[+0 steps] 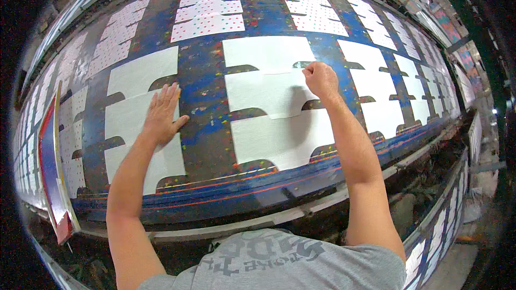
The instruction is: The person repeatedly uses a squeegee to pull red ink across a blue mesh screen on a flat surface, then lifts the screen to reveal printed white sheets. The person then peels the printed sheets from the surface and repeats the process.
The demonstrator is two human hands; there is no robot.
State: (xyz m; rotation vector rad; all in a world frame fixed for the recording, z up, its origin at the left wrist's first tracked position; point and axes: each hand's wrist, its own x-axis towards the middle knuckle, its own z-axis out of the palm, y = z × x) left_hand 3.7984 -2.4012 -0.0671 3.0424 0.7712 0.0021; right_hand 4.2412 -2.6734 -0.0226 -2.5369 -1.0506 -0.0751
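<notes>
My left hand (pixel 163 114) lies flat, fingers spread, on a white cut fabric piece (pixel 131 123) in the left column of the long blue paint-stained table (pixel 207 129). My right hand (pixel 321 79) is closed, pinching the upper right corner of the middle white fabric piece (pixel 266 94) in the centre column. Another white piece (pixel 266 52) lies just above it and a third (pixel 279 139) just below, overlapping slightly.
More white pieces (pixel 376 83) run along the table to the right, and dotted printed pieces (pixel 207 13) lie in rows farther back. A red-edged board (pixel 51 166) leans at the table's left end. The table's near rail (pixel 279 217) runs in front of my chest.
</notes>
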